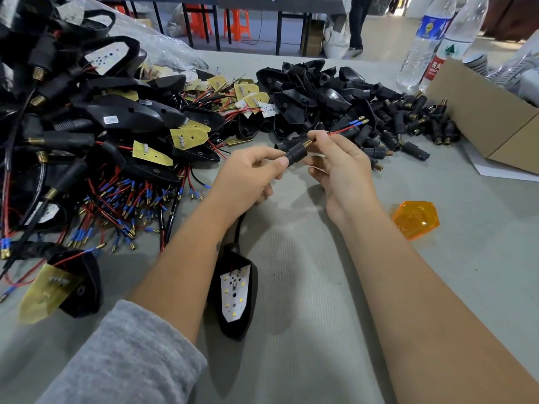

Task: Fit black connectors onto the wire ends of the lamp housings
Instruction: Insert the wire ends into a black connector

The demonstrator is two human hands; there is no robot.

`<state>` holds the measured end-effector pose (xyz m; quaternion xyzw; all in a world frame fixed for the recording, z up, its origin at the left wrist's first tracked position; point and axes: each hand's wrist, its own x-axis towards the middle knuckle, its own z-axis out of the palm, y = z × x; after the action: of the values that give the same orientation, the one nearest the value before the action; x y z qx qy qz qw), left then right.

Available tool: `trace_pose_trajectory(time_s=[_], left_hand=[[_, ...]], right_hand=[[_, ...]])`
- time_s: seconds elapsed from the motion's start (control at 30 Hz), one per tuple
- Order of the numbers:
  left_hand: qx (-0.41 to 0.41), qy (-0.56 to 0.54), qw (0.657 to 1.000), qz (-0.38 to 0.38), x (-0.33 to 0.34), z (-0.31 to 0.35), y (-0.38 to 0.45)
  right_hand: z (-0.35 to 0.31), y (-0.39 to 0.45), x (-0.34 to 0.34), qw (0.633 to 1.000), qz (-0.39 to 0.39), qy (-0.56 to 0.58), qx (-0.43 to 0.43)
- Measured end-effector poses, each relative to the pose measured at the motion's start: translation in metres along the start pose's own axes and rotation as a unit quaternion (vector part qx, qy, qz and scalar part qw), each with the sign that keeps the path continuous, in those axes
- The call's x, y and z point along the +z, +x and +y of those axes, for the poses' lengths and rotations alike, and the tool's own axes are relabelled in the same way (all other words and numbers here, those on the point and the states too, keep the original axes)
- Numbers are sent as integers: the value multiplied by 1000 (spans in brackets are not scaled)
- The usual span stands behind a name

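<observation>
Matt black plastic connector (296, 154), brass thread; ribbed grey cloth table (306, 258).

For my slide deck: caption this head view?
Both hands thread a black connector over red wires.

Beyond your grey-covered bench (306, 287) you see a pale floor (388, 36), dark-legged tables (280, 4) with orange stools (236, 23) beneath them, a person's legs (357, 24) standing near sacks (335, 39), all in soft even light.
</observation>
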<state>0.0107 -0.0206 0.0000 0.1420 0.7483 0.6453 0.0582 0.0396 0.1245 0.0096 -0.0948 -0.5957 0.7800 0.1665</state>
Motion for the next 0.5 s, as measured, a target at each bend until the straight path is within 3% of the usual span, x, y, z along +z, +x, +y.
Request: trace_pose_trajectory(time_s=[0.33, 0.43, 0.5], left_hand=[[-38, 42, 997, -60, -5, 7, -1], [-80, 101, 991, -47, 0, 16, 4], [-156, 85, 983, -46, 3, 18, 8]], right_hand=[[0, 1, 2, 996, 52, 73, -15], [0, 1, 3, 996, 44, 72, -8], [0, 2, 3, 997, 19, 80, 8]])
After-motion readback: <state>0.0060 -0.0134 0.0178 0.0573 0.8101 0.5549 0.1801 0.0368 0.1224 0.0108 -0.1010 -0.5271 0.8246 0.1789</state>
